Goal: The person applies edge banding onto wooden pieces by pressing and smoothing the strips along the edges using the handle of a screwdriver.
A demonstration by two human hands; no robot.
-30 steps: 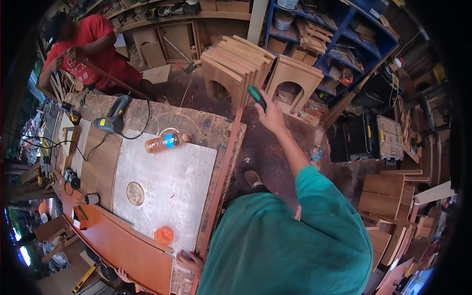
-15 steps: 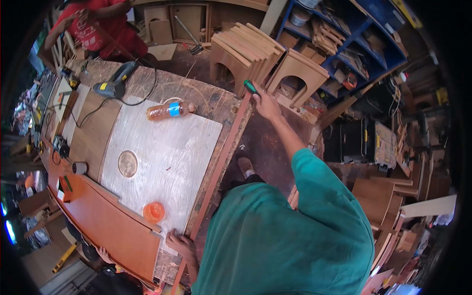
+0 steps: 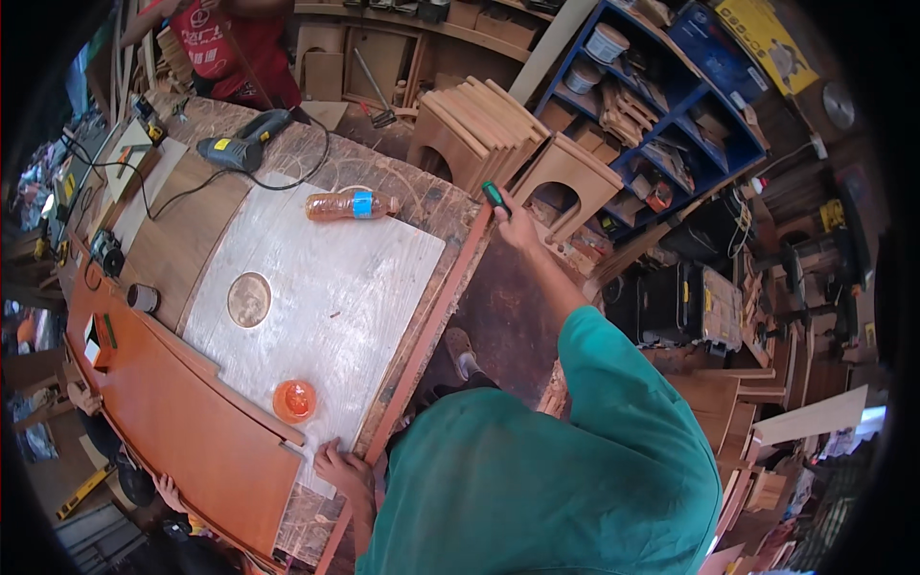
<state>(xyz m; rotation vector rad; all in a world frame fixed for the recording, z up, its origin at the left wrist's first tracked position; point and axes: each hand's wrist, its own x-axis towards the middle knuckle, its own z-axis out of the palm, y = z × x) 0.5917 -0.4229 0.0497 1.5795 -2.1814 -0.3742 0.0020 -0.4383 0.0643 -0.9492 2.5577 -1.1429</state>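
A long reddish-brown strip [image 3: 410, 369] lies along the table's [image 3: 345, 158] edge nearest the person, its long axis following that edge up to the far right corner. The hands are well apart, one toward each end of it. The right hand [image 3: 517, 228], arm stretched out, is closed around a green-and-black tool [image 3: 494, 195] at the strip's far end, just by that corner; the tool's working end cannot be made out. The left hand [image 3: 342, 468] is close to the body, its fingers on the near corner of a pale board [image 3: 316, 316], just beside the strip; whether it also presses the strip, I cannot tell. The strip's middle lies between the hands, and an orange cup [image 3: 294, 401] stands near the left one.
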